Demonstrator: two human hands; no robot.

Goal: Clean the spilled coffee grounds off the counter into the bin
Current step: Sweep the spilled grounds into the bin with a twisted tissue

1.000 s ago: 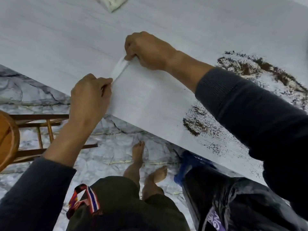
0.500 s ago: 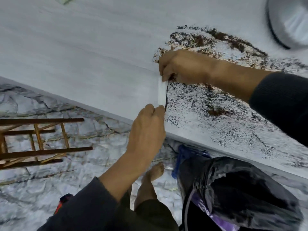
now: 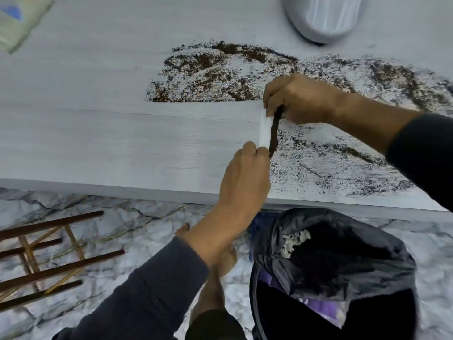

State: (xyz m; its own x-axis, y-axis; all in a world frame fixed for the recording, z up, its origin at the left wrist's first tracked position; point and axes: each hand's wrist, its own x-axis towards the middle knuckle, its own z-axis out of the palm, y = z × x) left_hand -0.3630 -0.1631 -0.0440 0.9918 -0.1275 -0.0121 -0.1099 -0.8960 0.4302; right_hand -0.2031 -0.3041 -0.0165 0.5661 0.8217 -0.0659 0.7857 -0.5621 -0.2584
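Pale bench (image 3: 98, 133) strewn with coffee grounds (image 3: 220, 77) toward far-right; both hands (image 3: 245, 177) (image 3: 299, 99) pinching white strip (image 3: 264, 131), fingers clamped. Risk: grounds missing bin (image 3: 331, 278) below near edge if pushed unevenly.

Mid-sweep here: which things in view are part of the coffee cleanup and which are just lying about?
In the job:
coffee grounds
white strip, held by left hand and right hand
bin with black liner
counter

Lying about:
grey rounded object, far edge
packet, far left
wooden stool, floor
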